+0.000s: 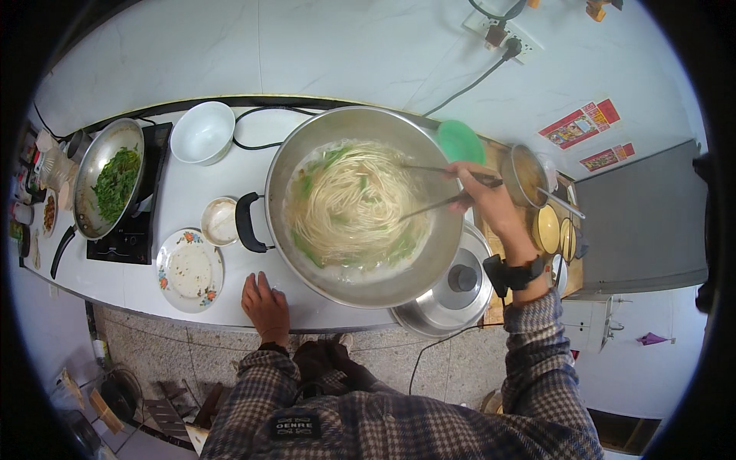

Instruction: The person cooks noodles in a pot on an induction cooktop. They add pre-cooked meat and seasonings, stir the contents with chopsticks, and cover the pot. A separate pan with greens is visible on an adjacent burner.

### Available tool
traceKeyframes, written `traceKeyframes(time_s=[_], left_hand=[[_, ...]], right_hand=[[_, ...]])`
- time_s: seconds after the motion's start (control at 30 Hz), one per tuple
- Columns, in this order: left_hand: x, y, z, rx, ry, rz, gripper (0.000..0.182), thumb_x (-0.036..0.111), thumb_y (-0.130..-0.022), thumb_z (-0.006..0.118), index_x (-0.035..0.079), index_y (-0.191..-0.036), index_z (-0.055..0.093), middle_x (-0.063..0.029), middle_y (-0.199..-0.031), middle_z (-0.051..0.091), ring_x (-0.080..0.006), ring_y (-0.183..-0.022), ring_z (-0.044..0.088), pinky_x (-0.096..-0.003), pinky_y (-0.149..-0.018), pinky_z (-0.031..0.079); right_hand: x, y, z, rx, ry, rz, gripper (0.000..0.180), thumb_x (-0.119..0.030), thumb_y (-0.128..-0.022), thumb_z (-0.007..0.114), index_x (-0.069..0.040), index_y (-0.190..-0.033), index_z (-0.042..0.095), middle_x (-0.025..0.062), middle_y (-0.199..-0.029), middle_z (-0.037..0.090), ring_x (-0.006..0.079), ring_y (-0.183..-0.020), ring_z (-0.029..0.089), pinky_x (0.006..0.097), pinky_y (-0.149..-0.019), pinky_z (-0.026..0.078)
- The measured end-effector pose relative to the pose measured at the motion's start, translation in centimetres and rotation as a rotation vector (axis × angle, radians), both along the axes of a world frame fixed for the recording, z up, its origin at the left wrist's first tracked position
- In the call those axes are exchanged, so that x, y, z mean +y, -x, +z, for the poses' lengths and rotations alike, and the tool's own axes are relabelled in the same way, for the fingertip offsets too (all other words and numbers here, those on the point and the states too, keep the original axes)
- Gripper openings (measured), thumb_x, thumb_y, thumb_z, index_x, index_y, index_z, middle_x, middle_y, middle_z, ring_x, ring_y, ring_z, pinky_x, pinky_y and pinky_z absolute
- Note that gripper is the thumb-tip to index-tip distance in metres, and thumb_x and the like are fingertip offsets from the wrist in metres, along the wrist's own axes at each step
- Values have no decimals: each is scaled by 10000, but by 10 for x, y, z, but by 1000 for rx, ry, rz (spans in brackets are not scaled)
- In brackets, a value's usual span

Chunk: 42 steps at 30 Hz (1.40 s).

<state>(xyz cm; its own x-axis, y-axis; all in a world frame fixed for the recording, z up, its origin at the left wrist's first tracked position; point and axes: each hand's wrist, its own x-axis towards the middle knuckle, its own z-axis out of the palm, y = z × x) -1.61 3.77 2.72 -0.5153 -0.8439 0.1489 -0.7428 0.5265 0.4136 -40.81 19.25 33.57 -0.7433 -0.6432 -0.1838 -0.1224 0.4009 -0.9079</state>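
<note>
A wide metal pot [368, 293] with black side handles stands before me, holding noodles [356, 207] and strips of green vegetable in cloudy, foaming liquid. My right hand [474, 187] grips a pair of dark chopsticks [428, 208] over the pot's right rim. The chopsticks are spread apart, their tips at the right side of the noodles. My left hand [265, 307] rests on the front edge of the white counter [138, 287], fingers slightly apart and holding nothing. Just left of it is a floral plate [192, 270] with crumbs.
A frying pan [118, 172] of chopped greens sits tilted on a black induction cooker [109, 250]. Nearby are a white bowl [202, 133] and a small bowl [221, 221]. A metal lid [437, 313], green bowl [461, 142] and saucepan [524, 175] with a ladle lie right of the pot.
</note>
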Motion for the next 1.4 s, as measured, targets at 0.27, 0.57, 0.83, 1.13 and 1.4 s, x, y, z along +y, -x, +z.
traceKeyframes(time_s=[0.27, 0.57, 0.83, 1.13, 1.4], left_hand=[[-2, -2, -5, -13, -10, 8, 550, 136, -925, 598, 45, -1463, 522, -189, -1504, 486, -390, -1414, 445, -547, -1167, 347], [-2, -3, -2, 25, 1, -10, 541, 125, -928, 608, 38, -1455, 524, -194, -1494, 487, -390, -1403, 450, -554, -1150, 355], [-2, -3, 3, 30, 10, -5, 525, 141, -940, 598, 36, -1449, 528, -197, -1496, 483, -388, -1405, 445, -548, -1155, 350], [-1, -1, 12, 32, -3, -6, 528, 117, -931, 601, 23, -1444, 525, -202, -1492, 481, -399, -1402, 444, -544, -1162, 344], [1, -2, 11, 55, 22, -13, 526, 106, -933, 591, 19, -1447, 523, -204, -1488, 485, -403, -1399, 447, -539, -1157, 349]], right_hand=[[-22, -5, -77, -215, 144, -312, 352, -265, -1104, 543, 65, -1086, 664, 195, -992, 728, 278, -792, 748, 340, -711, 632], [-47, -36, -96, -731, 154, -287, 369, -294, -1129, 491, 62, -1166, 583, 240, -1062, 694, 358, -859, 756, 352, -767, 666], [-35, -37, -94, -858, 219, -326, 384, -329, -1123, 515, 42, -1169, 600, 224, -1068, 700, 317, -877, 756, 320, -752, 665], [4, -18, -71, -805, 435, -336, 428, -378, -1120, 521, 35, -1200, 600, 223, -1096, 673, 300, -928, 731, 325, -821, 646], [20, -40, -34, -213, 441, -353, 381, -342, -1120, 537, 23, -1169, 637, 182, -1121, 700, 260, -929, 729, 336, -867, 622]])
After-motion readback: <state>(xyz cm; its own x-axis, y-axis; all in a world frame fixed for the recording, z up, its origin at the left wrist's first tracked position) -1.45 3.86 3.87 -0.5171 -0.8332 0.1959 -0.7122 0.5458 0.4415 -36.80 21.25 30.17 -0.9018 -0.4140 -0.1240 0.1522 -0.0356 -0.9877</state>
